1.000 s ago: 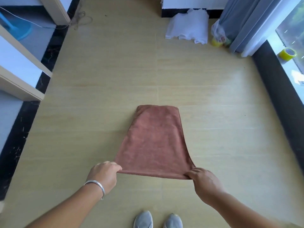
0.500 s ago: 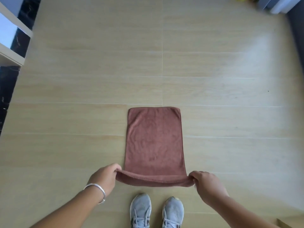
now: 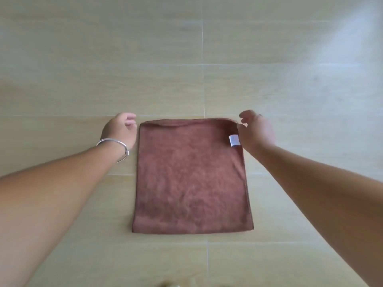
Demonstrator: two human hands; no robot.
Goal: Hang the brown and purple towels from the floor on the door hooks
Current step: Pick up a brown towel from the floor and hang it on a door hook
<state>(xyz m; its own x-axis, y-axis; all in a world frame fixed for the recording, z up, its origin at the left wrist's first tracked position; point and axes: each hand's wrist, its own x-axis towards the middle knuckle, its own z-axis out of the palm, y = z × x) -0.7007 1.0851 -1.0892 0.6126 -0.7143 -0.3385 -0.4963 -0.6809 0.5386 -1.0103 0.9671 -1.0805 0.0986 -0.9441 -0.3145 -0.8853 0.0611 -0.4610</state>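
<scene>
Folded over since half a second ago, the soft, light brown towel (image 3: 191, 177) lies flat on the floor (image 3: 290, 79) between both hands, left hand (image 3: 120, 129) and right hand (image 3: 256, 131) empty with loose fingers beside its far corners, the likeliest place to pinch.

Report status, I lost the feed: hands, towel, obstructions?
Left hand and right hand open, off the cloth. Brown towel folded flat on floor. No obstruction in view.

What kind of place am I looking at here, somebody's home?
Probably an indoor room in a home, though little shows. The floor is pale wood-look tile with thin grout lines, and a folded brown towel with a small white tag lies flat on it. No furniture or walls are in view.
</scene>
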